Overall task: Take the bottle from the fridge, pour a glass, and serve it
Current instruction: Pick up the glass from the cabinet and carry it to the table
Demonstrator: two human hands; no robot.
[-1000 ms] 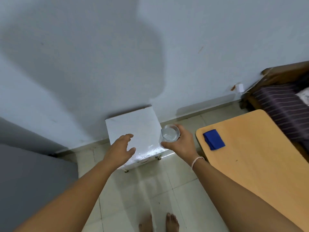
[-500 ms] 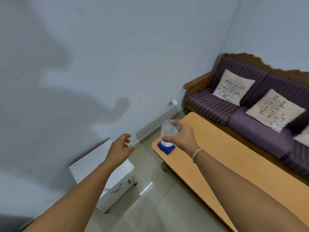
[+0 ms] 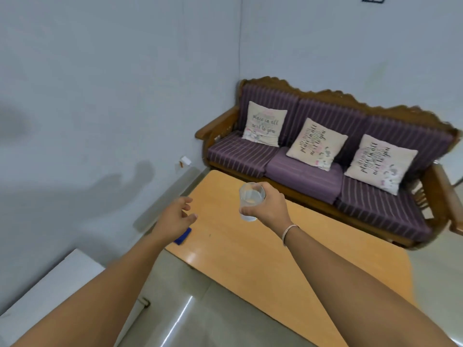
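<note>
A clear glass point(image 3: 251, 199) with liquid in it is held upright above the light wooden table point(image 3: 263, 259). My right hand point(image 3: 269, 207) grips the glass from its right side. My left hand point(image 3: 176, 217) hovers over the table's left end with loosely curled fingers and holds nothing. Under that hand a blue coaster point(image 3: 183, 237) lies on the table, partly hidden. No bottle or fridge is in view.
A purple striped sofa point(image 3: 325, 171) with a carved wooden frame and three printed cushions stands behind the table. A white low cabinet point(image 3: 50, 291) stands at the lower left by the wall. Pale floor tiles point(image 3: 200, 321) lie before the table.
The view has swung right from the white cabinet to the table and sofa. The glass has travelled with my right hand to above the table, past the blue coaster.
</note>
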